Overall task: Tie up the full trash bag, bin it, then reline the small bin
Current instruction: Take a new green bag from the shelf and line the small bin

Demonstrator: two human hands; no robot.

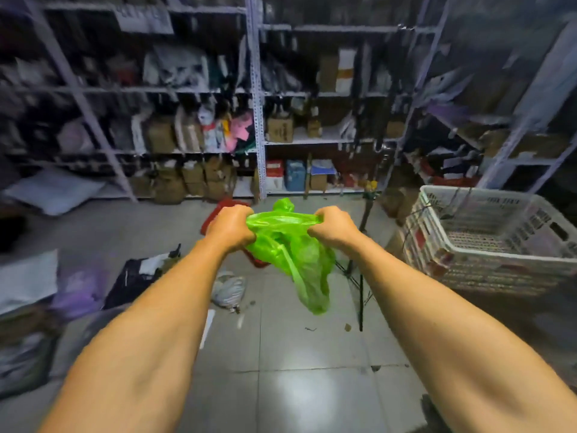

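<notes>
Here, both hands, left hand (232, 228) and right hand (332, 228), stretch green bag's (290, 248) rim.

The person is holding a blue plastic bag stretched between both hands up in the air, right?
Not quite. In the head view the thin plastic bag is bright green, not blue. The rest holds: the left hand and right hand grip it and stretch its top edge between them, up in the air.

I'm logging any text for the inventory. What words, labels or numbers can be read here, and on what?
None can be read.
Cardboard box on the shelf: dark print, too blurred.
White crate: red labels on its side, too blurred.
Green bag: no print visible.
</notes>
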